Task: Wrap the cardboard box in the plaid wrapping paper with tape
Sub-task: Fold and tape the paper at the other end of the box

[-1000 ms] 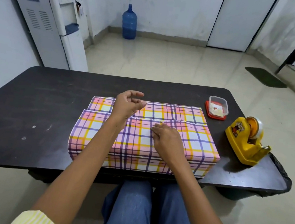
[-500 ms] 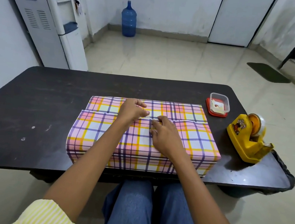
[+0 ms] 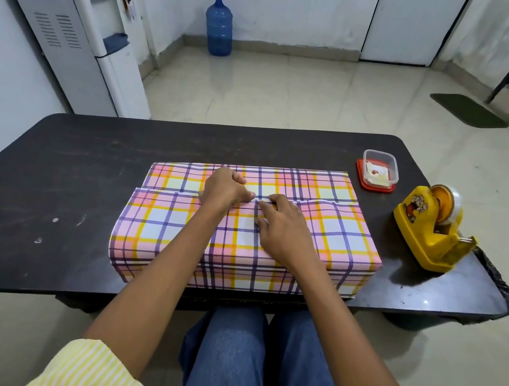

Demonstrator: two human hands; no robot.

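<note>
One head-worn wide-angle view looks forward and down, close over the counter (image 3: pixel 59 170), the floor (image 3: pixel 289 95) stretching beyond it.

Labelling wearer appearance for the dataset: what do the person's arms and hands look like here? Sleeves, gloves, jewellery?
Both hands are bare: no gloves, rings or watch visible on the left hand or right hand. The left arm wears a yellow-and-white striped fabric sleeve near the bottom edge, with the forearm uncovered. The right arm shows no sleeve within the frame.
</note>
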